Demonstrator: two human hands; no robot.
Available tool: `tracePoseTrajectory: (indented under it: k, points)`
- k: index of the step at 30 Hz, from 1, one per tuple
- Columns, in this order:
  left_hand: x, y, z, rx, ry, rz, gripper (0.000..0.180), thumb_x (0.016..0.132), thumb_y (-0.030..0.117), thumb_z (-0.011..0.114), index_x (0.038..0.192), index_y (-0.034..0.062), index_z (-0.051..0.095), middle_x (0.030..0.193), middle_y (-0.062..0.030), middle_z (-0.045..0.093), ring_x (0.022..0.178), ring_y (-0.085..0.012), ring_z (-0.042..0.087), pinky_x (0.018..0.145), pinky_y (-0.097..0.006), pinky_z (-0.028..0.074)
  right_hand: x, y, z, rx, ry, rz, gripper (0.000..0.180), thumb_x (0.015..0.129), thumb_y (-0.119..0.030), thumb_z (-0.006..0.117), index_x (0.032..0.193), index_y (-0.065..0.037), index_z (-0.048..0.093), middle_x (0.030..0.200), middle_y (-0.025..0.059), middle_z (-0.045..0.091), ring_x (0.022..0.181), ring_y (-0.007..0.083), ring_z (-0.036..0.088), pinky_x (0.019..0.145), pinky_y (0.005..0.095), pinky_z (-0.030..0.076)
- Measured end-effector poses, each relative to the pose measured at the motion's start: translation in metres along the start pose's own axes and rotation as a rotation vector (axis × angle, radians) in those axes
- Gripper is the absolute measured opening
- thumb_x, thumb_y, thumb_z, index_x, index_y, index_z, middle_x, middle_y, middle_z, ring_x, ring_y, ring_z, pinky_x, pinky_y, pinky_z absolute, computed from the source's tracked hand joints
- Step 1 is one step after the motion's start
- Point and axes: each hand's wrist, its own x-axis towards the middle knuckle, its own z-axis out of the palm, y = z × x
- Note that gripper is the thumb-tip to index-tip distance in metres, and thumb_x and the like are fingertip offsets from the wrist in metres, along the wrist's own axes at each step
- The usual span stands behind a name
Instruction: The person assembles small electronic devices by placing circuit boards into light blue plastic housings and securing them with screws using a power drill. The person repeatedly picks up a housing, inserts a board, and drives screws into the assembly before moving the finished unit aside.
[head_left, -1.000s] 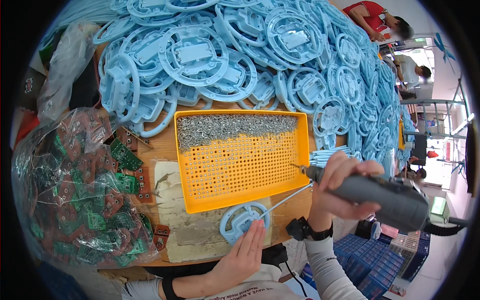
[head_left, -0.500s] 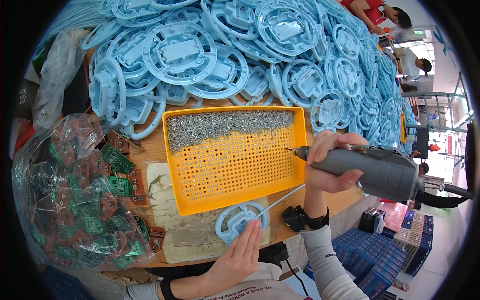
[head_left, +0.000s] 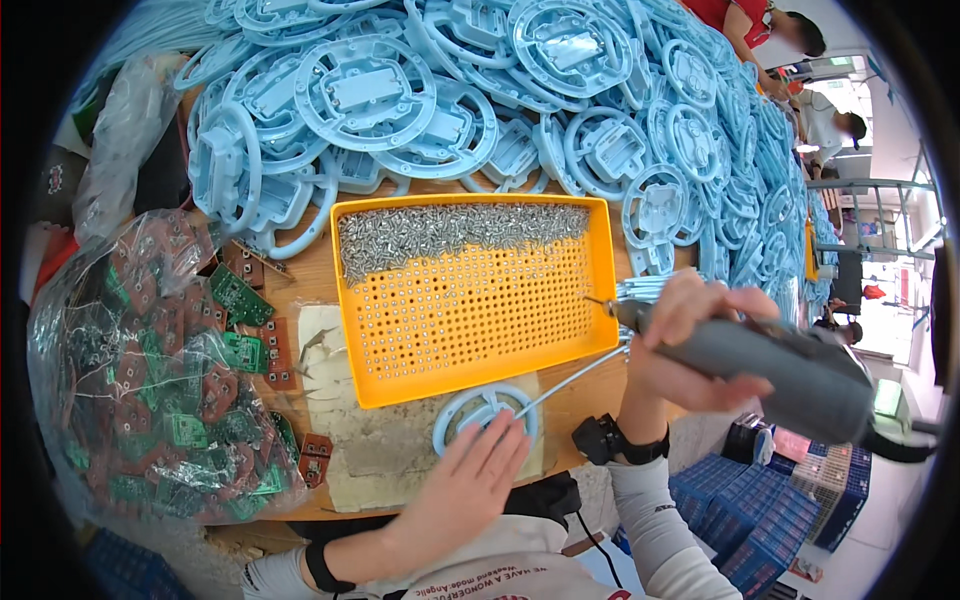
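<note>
1 hand (R) [head_left: 690, 345] clutches grey elec. driver [head_left: 775, 372] — L hand [head_left: 462, 492] flat, fingers straight, over blue ring [head_left: 487, 403].

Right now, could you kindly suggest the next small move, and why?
Perhaps lower the grey corded power tool toward the silver screws seated in the yellow perforated tray: the right hand points its bit there, while the left hand partly covers the blue round plastic frame.

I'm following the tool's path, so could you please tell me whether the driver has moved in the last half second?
Yes: judged against the tray, the driver's body is farther right and lower in the view.
</note>
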Motion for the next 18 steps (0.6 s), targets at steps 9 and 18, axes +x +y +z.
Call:
tracePoseTrajectory:
  k: [9, 18]
  points:
    - [0.002, -0.027, 0.023, -0.326, 0.136, 0.006, 0.058, 0.071, 0.032, 0.074, 0.125, 0.0180, 0.057, 0.132, -0.0044, 0.049, 0.124, -0.0260, 0.044, 0.097, -0.040, 0.042, -0.053, -0.090, 0.033, 0.223, -0.389, 0.248, 0.055, 0.089, -0.055, 0.056, 0.095, -0.003, 0.041, 0.053, 0.0053, 0.057, 0.040, 0.0176, 0.055, 0.044, 0.0282, 0.045]
    - [0.000, -0.028, 0.021, -0.381, 0.161, -0.004, 0.058, 0.068, 0.028, 0.075, 0.121, 0.0126, 0.057, 0.128, -0.0045, 0.050, 0.127, -0.0259, 0.042, 0.100, -0.038, 0.040, -0.095, -0.097, 0.037, 0.198, -0.420, 0.296, 0.039, 0.091, -0.028, 0.058, 0.068, 0.004, 0.053, 0.060, 0.0121, 0.055, 0.051, 0.0259, 0.058, 0.052, 0.0344, 0.048]
